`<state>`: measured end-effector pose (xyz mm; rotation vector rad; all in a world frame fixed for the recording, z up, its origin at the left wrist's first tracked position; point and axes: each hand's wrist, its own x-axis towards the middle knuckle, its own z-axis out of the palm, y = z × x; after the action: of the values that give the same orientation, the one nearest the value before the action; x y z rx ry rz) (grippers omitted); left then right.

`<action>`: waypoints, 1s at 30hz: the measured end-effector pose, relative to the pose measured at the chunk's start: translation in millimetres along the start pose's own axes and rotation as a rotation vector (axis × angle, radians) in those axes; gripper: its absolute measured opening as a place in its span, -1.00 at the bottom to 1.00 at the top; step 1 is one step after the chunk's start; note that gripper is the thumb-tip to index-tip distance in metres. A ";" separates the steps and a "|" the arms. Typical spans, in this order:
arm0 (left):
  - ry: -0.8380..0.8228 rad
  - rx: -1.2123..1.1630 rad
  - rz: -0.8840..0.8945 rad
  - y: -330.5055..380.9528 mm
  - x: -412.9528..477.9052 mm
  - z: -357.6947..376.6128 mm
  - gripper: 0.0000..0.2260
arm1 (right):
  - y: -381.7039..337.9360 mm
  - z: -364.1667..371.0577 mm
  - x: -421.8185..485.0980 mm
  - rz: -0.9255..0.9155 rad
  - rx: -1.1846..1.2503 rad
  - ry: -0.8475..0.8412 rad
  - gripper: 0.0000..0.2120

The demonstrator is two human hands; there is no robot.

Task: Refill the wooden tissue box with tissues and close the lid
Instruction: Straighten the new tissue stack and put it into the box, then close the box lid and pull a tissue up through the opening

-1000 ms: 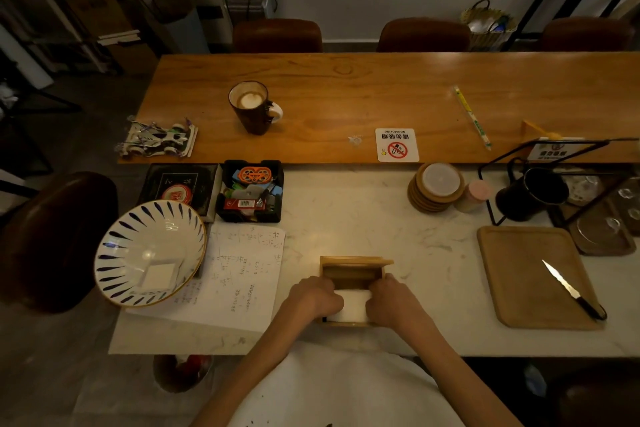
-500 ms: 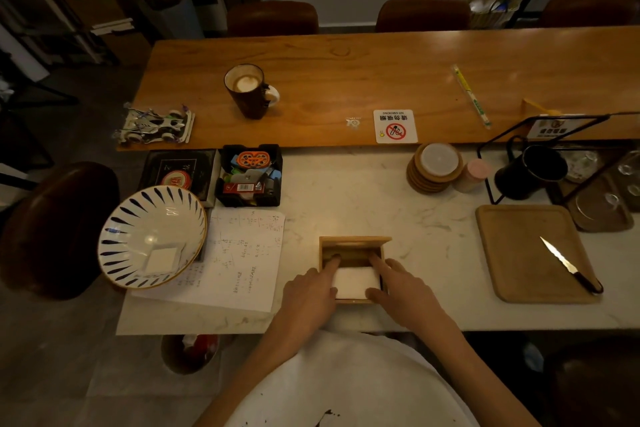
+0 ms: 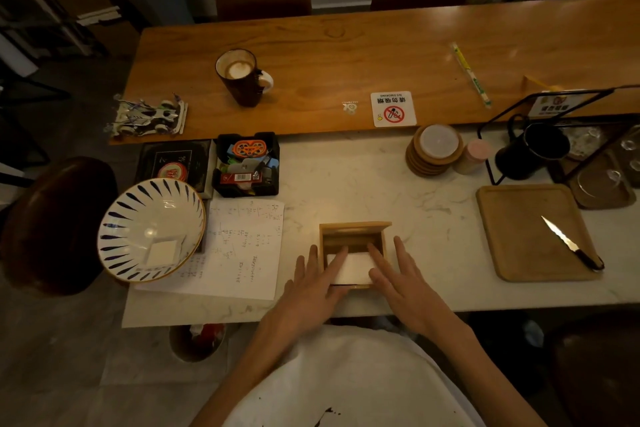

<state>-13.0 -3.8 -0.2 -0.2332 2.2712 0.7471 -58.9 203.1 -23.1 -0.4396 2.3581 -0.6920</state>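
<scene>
Near the front edge of the marble counter (image 3: 363, 177): 1 wooden tissue box (image 3: 354, 246), lid (image 3: 355, 227) raised at its far side, white tissues (image 3: 353, 269) lying inside. Left hand (image 3: 313, 288) flat, fingers spread wide, holding nothing; its fingertips (image 3: 343, 253) rest on the tissues. Right hand (image 3: 403, 282) likewise flat and spread, 1 fingertip on the tissues, the rest over the box's right wall. Left of the box: 1 sheet of written paper (image 3: 239, 250), touched at its left edge by 1 striped bowl (image 3: 150, 229). Well apart to the right: 1 wooden tray (image 3: 512, 218) bearing 1 knife (image 3: 571, 244). On the wooden table (image 3: 346, 55) beyond: 1 mug (image 3: 242, 76).
</scene>
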 end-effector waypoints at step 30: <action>0.069 -0.722 0.057 -5.3 22.1 -15.5 -0.18 | 4.0 -12.2 21.6 -0.039 0.807 0.018 -0.20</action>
<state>-36.1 -15.9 -8.9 -0.5323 1.9858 1.5899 -83.5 200.8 -27.7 -0.1142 1.8698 -1.5613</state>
